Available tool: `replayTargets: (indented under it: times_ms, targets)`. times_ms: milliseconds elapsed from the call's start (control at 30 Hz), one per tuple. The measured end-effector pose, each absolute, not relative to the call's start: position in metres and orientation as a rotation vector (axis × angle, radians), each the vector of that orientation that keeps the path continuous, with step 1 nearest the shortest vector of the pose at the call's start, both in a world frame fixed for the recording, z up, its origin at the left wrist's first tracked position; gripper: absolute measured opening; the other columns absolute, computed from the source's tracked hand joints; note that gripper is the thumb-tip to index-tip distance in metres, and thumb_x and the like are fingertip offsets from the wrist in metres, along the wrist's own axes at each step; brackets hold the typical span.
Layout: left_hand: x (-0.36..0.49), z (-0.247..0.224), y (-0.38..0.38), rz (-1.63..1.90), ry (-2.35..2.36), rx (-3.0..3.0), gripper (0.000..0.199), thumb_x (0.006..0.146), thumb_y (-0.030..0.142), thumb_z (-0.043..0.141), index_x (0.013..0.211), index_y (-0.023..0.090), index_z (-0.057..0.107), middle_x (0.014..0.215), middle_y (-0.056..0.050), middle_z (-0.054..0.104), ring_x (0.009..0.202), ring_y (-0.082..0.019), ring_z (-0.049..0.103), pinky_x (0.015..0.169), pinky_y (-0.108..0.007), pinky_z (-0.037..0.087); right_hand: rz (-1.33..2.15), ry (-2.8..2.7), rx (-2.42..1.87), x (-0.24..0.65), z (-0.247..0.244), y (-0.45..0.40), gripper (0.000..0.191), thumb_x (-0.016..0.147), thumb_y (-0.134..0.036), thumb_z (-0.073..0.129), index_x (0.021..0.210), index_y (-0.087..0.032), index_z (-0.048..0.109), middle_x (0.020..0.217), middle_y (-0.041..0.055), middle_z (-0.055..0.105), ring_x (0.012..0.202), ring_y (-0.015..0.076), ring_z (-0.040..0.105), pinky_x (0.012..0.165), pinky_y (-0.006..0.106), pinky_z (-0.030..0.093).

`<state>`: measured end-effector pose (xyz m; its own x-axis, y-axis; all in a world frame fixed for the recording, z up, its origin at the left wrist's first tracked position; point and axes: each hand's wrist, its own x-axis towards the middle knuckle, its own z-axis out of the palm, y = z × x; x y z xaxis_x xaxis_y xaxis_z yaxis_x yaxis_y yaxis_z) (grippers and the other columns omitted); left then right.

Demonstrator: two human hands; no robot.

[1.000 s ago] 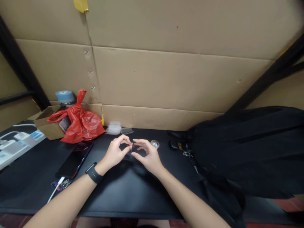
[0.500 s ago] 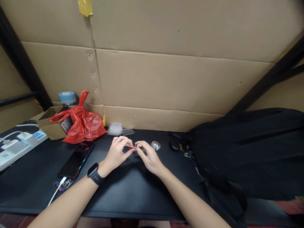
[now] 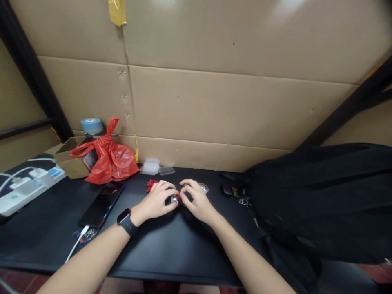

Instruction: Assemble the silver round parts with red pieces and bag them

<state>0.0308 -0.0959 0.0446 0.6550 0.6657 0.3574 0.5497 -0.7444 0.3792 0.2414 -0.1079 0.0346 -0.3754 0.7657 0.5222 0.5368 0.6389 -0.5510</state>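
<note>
My left hand (image 3: 159,201) has thumb and fingers curled narrowly around a small clear round piece (image 3: 174,199), just above the black table (image 3: 171,255). Right hand (image 3: 197,201) is right up against it, fingertips bunched by a red bit; can't tell if they're pinching anything from my view. Left knuckles partly block a red cord bundle (image 3: 150,185), and the right hand overlaps a second clear round piece (image 3: 204,188). Further out: phone (image 3: 102,204) and red plastic bag (image 3: 112,164) to the left, big black bag (image 3: 330,200) hogging the right side.
</note>
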Motion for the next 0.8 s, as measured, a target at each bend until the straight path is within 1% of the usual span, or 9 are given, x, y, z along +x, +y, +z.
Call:
replayTargets:
  times_ms: [100,167,233,333,433,500,667,800]
  targets:
    - [0.021,0.046,-0.088,0.719,1.042,2.67,0.025,0.093,0.036,0.06,0.116,0.028,0.065,0.119,-0.004,0.065,0.116,-0.024,0.052,0.097,-0.039,0.04,0.379,-2.183,-1.073,0.248,0.035,-0.106,0.007,0.09,-0.018,0.057,0.084,-0.021,0.061,0.116,0.0092,0.06,0.108,0.0238,0.055,0.096,0.044,0.045]
    - [0.009,0.05,-0.079,0.773,1.181,2.682,0.026,0.093,0.032,0.058,0.119,0.027,0.063,0.119,-0.005,0.065,0.114,-0.025,0.053,0.095,-0.039,0.04,0.404,-2.236,-1.113,0.252,0.034,-0.103,0.009,0.09,-0.02,0.059,0.081,-0.02,0.062,0.114,0.0081,0.061,0.105,0.0228,0.057,0.095,0.043,0.045]
    - [-0.006,0.052,-0.069,0.807,1.335,2.688,0.024,0.091,0.026,0.058,0.115,0.025,0.064,0.116,-0.006,0.066,0.11,-0.025,0.055,0.092,-0.039,0.04,0.399,-2.246,-1.16,0.259,0.034,-0.1,0.011,0.091,-0.023,0.059,0.081,-0.021,0.063,0.111,0.007,0.062,0.102,0.0218,0.058,0.096,0.042,0.044]
    - [-0.028,0.052,-0.055,0.765,1.438,2.686,0.018,0.087,0.024,0.062,0.103,0.024,0.068,0.111,-0.006,0.067,0.105,-0.026,0.057,0.088,-0.038,0.041,0.316,-2.209,-1.296,0.273,0.031,-0.092,0.005,0.091,-0.026,0.06,0.091,-0.022,0.064,0.11,0.0066,0.063,0.1,0.0218,0.058,0.093,0.04,0.045]
    - [-0.041,0.046,-0.045,0.722,1.415,2.656,0.013,0.085,0.026,0.064,0.097,0.024,0.07,0.107,-0.004,0.067,0.102,-0.025,0.058,0.089,-0.038,0.042,0.176,-2.153,-1.518,0.293,0.028,-0.084,0.019,0.085,-0.027,0.066,0.104,-0.023,0.063,0.113,0.0081,0.063,0.103,0.0252,0.056,0.09,0.04,0.045]
    - [-0.044,0.041,-0.042,0.708,1.383,2.642,0.013,0.085,0.026,0.065,0.096,0.025,0.071,0.106,-0.004,0.067,0.102,-0.024,0.059,0.09,-0.037,0.043,0.125,-2.114,-1.642,0.305,0.024,-0.078,0.025,0.083,-0.026,0.067,0.107,-0.024,0.064,0.114,0.0084,0.064,0.103,0.0262,0.057,0.088,0.039,0.044]
    - [-0.042,0.034,-0.039,0.7,1.349,2.653,0.01,0.085,0.024,0.066,0.092,0.024,0.072,0.104,-0.004,0.068,0.101,-0.024,0.06,0.09,-0.036,0.042,0.212,-2.068,-1.705,0.32,0.018,-0.069,0.017,0.083,-0.025,0.064,0.1,-0.023,0.066,0.098,0.0059,0.068,0.091,0.0211,0.062,0.08,0.031,0.045]
    - [-0.037,0.034,-0.04,0.694,1.388,2.674,0.009,0.085,0.022,0.066,0.089,0.023,0.073,0.104,-0.004,0.069,0.101,-0.024,0.059,0.086,-0.036,0.041,0.258,-2.056,-1.687,0.32,0.016,-0.068,0.015,0.082,-0.025,0.065,0.097,-0.024,0.067,0.094,0.0043,0.069,0.086,0.0191,0.064,0.076,0.028,0.046]
